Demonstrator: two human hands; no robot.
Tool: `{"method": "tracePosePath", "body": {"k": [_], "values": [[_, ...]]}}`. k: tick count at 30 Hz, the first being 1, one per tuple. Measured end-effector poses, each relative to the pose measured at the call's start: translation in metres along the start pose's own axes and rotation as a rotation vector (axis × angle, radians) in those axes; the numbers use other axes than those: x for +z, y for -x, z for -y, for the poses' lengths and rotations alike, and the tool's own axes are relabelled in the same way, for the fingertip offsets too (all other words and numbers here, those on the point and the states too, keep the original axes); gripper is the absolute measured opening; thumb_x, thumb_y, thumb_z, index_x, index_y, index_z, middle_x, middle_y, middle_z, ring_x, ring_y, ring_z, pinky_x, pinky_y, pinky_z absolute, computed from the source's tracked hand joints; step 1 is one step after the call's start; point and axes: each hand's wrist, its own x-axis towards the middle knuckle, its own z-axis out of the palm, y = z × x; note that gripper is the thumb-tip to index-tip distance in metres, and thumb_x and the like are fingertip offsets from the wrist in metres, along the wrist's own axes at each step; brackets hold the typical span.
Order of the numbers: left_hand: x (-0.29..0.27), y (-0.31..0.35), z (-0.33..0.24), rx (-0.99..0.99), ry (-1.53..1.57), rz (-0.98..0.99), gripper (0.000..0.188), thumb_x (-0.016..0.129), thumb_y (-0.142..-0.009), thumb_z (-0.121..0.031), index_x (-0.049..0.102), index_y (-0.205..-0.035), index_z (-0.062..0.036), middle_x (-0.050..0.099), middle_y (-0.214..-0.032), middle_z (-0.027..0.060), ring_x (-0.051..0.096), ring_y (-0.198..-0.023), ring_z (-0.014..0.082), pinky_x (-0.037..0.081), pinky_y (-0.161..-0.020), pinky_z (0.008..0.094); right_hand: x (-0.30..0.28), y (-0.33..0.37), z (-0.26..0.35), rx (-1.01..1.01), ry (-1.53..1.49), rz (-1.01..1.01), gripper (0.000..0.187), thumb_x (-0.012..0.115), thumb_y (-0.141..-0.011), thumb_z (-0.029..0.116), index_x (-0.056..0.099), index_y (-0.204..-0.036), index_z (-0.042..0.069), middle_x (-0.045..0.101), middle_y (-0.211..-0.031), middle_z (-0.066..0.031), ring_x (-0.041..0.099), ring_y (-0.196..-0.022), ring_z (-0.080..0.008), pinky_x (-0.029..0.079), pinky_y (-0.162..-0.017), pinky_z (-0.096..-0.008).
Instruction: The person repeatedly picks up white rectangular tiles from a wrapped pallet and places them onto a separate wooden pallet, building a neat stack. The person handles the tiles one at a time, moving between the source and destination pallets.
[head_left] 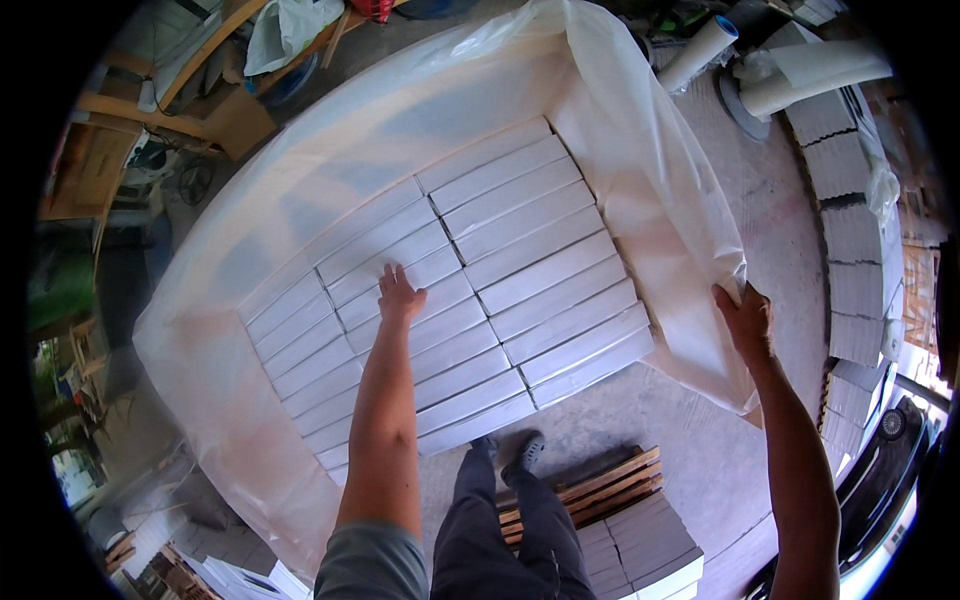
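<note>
Rows of flat white boxes [530, 232] lie packed side by side in front of me, in a large block. My left hand [400, 294] rests on top of them near the middle, its fingers spread. Around the left, far and right sides of the block stands translucent plastic sheeting [640, 160], like a big open bag. At the right, my right hand [748, 312] grips the edge of that plastic sheeting, its fingers closed on the film. The near side of the block shows no plastic.
Behind my feet is a wooden pallet [590, 490] beside more stacked white boxes [645, 550]. Further stacks [855, 240] line the right side. A roll of film [700, 52] stands at the far right. A dark car [890, 460] shows at the right edge.
</note>
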Motion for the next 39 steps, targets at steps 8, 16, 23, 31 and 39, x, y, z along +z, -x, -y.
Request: {"method": "tracePosePath", "body": {"k": [8,16,23,31,39], "values": [[-0.029,-0.047,0.046,0.061,0.09,-0.352,0.073,0.058,-0.081,-0.031,0.025,-0.14,-0.0032,0.022,-0.145,0.0202,0.041,-0.122,0.0399,0.038,-0.1,0.0461,0.004,-0.003,0.002,0.018,0.007,0.035,0.046,0.06,-0.081,0.044,0.063,-0.094,0.0,0.065,-0.084,-0.0216,0.064,-0.076,-0.0363,0.05,-0.072,-0.0422],[0.026,0.112,0.017,0.384,0.308,-0.449,0.031,0.048,-0.089,-0.012,0.05,-0.116,0.0027,0.055,-0.113,0.0203,0.056,-0.102,0.0354,0.046,-0.086,0.0402,-0.007,-0.003,-0.007,0.075,0.092,0.083,0.045,0.057,-0.082,0.047,0.064,-0.095,0.005,0.066,-0.086,-0.0191,0.064,-0.079,-0.0332,0.05,-0.073,-0.0421],[0.128,0.351,0.111,0.146,0.38,0.222,0.027,0.05,-0.091,-0.022,0.061,-0.098,0.0022,0.063,-0.084,0.0211,0.062,-0.081,0.0373,0.048,-0.071,0.0426,-0.006,0.002,-0.005,0.028,0.158,0.02,0.048,0.055,-0.082,0.051,0.065,-0.094,0.006,0.067,-0.087,-0.0166,0.066,-0.078,-0.0306,0.052,-0.072,-0.041],[0.142,0.507,0.261,-0.429,0.616,0.439,0.033,0.045,-0.086,-0.023,0.059,-0.095,0.0055,0.064,-0.078,0.0129,0.061,-0.05,0.0199,0.045,-0.041,0.0296,-0.003,0.018,-0.002,0.046,0.157,-0.01,0.055,0.056,-0.081,0.053,0.059,-0.106,0.004,0.066,-0.096,-0.0164,0.063,-0.091,-0.0312,0.047,-0.081,-0.0443],[0.127,0.579,0.31,-0.431,0.809,0.34,0.036,0.045,-0.088,-0.024,0.055,-0.108,0.005,0.063,-0.084,0.0147,0.063,-0.055,0.0211,0.045,-0.041,0.0296,0.024,0.119,0.04,-0.259,0.175,-0.622,0.062,0.068,-0.07,0.028,0.046,-0.12,-0.003,0.044,-0.124,-0.0192,0.043,-0.113,-0.0315,0.032,-0.096,-0.0463]]}}
